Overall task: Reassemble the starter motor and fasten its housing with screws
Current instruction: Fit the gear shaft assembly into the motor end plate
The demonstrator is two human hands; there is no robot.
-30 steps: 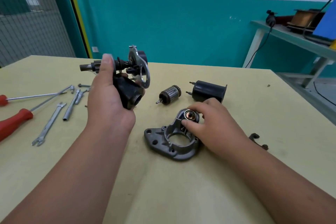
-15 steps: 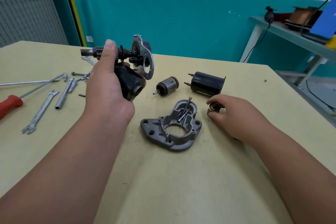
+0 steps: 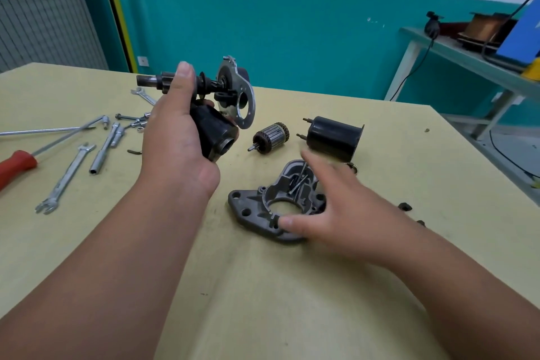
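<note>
My left hand (image 3: 172, 140) grips the black solenoid-and-shaft assembly (image 3: 217, 114) up off the table; its pinion shaft points left and its silver plate faces right. The grey cast housing (image 3: 257, 207) lies flat on the table with thin pins resting in its cup. My right hand (image 3: 333, 207) hovers spread over the housing's right side, thumb at the front rim, fingers extended and blurred. Behind the housing lie the copper-wound armature (image 3: 270, 137) and the black motor cylinder (image 3: 333, 136). A small ring (image 3: 352, 167) lies by the cylinder.
Spanners (image 3: 65, 178), a socket tube (image 3: 103, 149), bolts (image 3: 131, 120) and a red-handled screwdriver (image 3: 17, 162) lie at the left of the yellow table (image 3: 263, 301). Small dark bits (image 3: 404, 207) lie at the right. A bench (image 3: 467, 52) stands beyond the table's right edge.
My right hand lifted a small ring out of the housing, set it down by the black cylinder, and has come back over the housing. My left hand keeps holding the assembly.
</note>
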